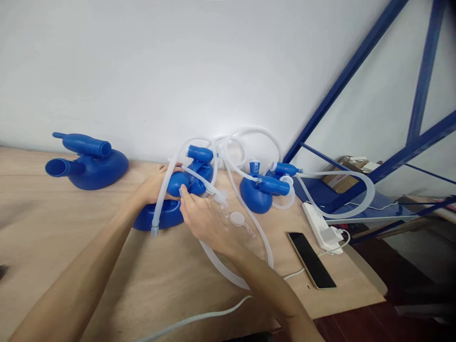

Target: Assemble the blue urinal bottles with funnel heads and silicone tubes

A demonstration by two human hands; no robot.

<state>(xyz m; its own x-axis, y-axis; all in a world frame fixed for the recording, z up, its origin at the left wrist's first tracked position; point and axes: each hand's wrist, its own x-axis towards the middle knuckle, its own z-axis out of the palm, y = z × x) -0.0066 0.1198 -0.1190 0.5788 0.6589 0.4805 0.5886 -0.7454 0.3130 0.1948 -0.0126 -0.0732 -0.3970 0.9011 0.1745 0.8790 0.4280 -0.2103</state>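
Note:
A blue plastic urinal bottle (160, 217) lies on the wooden table in front of me. My left hand (156, 184) is wrapped round its raised rounded part (177, 183) from the left; most of those fingers are hidden behind it. With its fingertips against that part, my right hand (201, 216) pinches a whitish translucent tube end. A clear tube (224, 268) emerges below this hand and loops under the forearm. Another clear tube (164, 194) with a connector at its end hangs over my left hand. A white cap with a strap (238, 219) lies right of my right hand.
More blue bottles stand at the left (98, 168), behind my hands (201, 168) and at the right (255, 194), several tubes coiled among them. A phone (311, 260) and a power strip (315, 225) lie at right, near a blue metal rack (352, 80). A white wall rises behind.

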